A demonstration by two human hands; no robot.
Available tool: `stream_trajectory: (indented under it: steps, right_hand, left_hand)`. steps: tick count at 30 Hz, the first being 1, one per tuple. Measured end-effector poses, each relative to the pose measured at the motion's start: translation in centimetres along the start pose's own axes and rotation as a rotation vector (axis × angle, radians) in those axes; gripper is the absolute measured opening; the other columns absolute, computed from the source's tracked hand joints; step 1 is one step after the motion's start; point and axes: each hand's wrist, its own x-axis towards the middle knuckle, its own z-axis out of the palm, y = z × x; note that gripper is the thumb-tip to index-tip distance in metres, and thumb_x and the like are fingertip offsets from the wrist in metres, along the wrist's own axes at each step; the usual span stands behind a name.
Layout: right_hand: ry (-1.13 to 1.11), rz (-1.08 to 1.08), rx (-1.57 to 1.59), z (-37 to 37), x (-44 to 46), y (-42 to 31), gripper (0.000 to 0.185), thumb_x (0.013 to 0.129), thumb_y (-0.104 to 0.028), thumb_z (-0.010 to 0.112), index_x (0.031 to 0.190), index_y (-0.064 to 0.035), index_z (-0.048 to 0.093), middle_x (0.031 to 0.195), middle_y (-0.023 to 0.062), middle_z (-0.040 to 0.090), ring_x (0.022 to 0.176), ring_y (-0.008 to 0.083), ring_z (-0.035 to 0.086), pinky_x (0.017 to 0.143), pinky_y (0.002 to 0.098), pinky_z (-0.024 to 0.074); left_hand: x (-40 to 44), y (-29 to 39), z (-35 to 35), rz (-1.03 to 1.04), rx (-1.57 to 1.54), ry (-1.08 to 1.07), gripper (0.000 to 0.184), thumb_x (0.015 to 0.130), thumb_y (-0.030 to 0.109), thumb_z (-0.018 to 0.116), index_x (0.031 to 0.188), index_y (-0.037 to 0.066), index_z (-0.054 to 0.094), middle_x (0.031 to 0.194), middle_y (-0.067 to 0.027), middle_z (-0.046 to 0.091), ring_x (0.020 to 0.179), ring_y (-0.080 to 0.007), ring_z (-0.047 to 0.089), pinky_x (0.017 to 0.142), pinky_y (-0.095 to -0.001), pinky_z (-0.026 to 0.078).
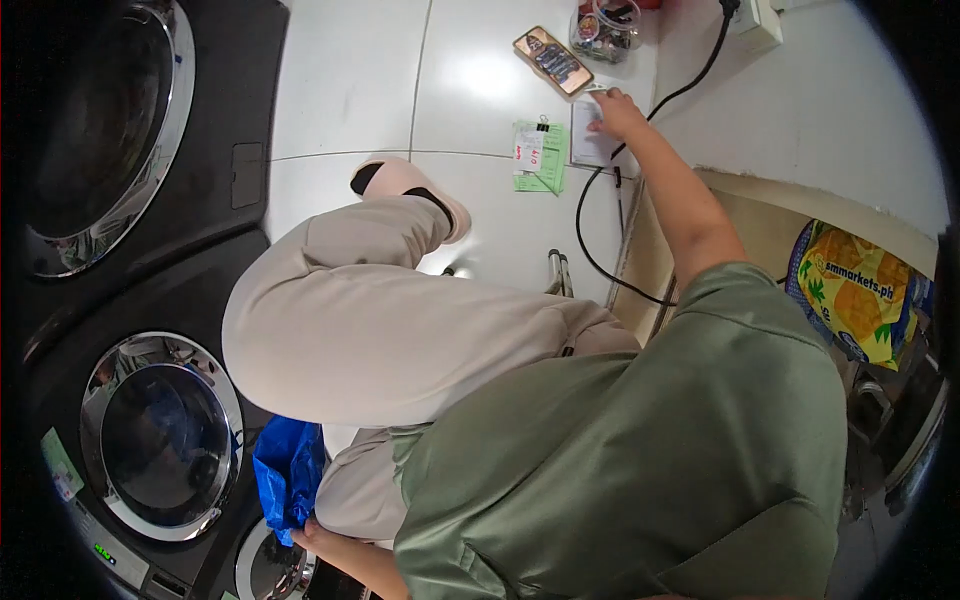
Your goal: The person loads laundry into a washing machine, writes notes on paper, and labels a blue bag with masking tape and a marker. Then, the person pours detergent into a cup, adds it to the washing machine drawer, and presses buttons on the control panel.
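Observation:
My right hand point(618, 112) reaches out to the floor and rests on a small white notepad point(594, 140), thumb and fingers apart. Just beyond its fingertips lies a phone point(553, 61) with its screen lit. Beside the notepad are green paper slips point(548, 165) with a black binder clip and a white tag marked in red. My left hand point(306, 536), partly hidden by my leg, grips the lower part of a blue plastic bag point(288, 470) beside the front-loading machines.
Dark front-loading machines with round doors point(165, 437) line the left side. A clear jar point(606, 32) of small items stands at the top. A black cable point(583, 228) crosses the white tile floor point(345, 90). A yellow and blue shopping bag point(855, 285) sits at right.

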Motion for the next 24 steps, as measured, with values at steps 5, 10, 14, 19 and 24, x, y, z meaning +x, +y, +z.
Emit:
stream_trajectory:
  steps: [5,10,14,19,24]
  right_hand:
    - [-0.375,0.397,-0.219,5.8,-8.6,1.9,0.034,0.088,-0.022,0.055,0.11,0.0013,0.067,0.112,0.0238,0.066,0.106,0.0376,0.064,0.092,0.0451,0.0501]
    - [-0.086,0.375,0.046,13.9,-15.4,7.0,0.044,0.092,-0.029,0.052,0.124,0.0005,0.058,0.12,0.0233,0.063,0.113,0.039,0.06,0.094,0.0436,0.0491]
    - [-0.331,0.393,-0.1,9.9,-13.9,2.8,0.051,0.087,-0.034,0.061,0.123,0.0019,0.059,0.125,0.0231,0.06,0.113,0.0362,0.06,0.095,0.0444,0.0477]
    - [-0.206,0.148,-0.196,11.3,-5.0,4.5,0.039,0.085,-0.032,0.065,0.101,0.0043,0.064,0.114,0.025,0.064,0.1,0.0387,0.063,0.088,0.0455,0.0508]
    - [-0.149,-0.013,-0.304,3.1,-5.1,-7.7,0.046,0.081,-0.037,0.07,0.096,0.0061,0.067,0.11,0.0247,0.066,0.103,0.038,0.062,0.089,0.0433,0.0507]
  left_hand:
    - [2.1,0.2,-0.8,-0.016,-0.068,-0.015,0.04,0.092,0.017,0.051,0.13,0.005,0.055,0.129,-0.0179,0.059,0.117,-0.0351,0.057,0.104,-0.0541,0.044]
    - [4.4,-1.8,-1.1,-0.07,-0.279,-0.065,0.039,0.092,0.017,0.05,0.129,0.005,0.055,0.129,-0.0178,0.059,0.117,-0.0351,0.057,0.104,-0.0542,0.044]
    - [6.0,-2.3,-0.9,-0.069,-0.511,-0.011,0.039,0.092,0.016,0.05,0.129,0.006,0.055,0.13,-0.0178,0.059,0.117,-0.0351,0.057,0.104,-0.0542,0.044]
    - [2.9,-1.6,-0.6,-0.146,-0.71,0.12,0.039,0.095,0.015,0.043,0.131,0.003,0.053,0.129,-0.0189,0.059,0.119,-0.0362,0.057,0.105,-0.0554,0.043]
    - [3.0,-2.3,-1.9,-0.093,-0.818,0.044,0.042,0.099,0.02,0.034,0.136,0.004,0.049,0.134,-0.0182,0.056,0.121,-0.0375,0.055,0.107,-0.0576,0.039]
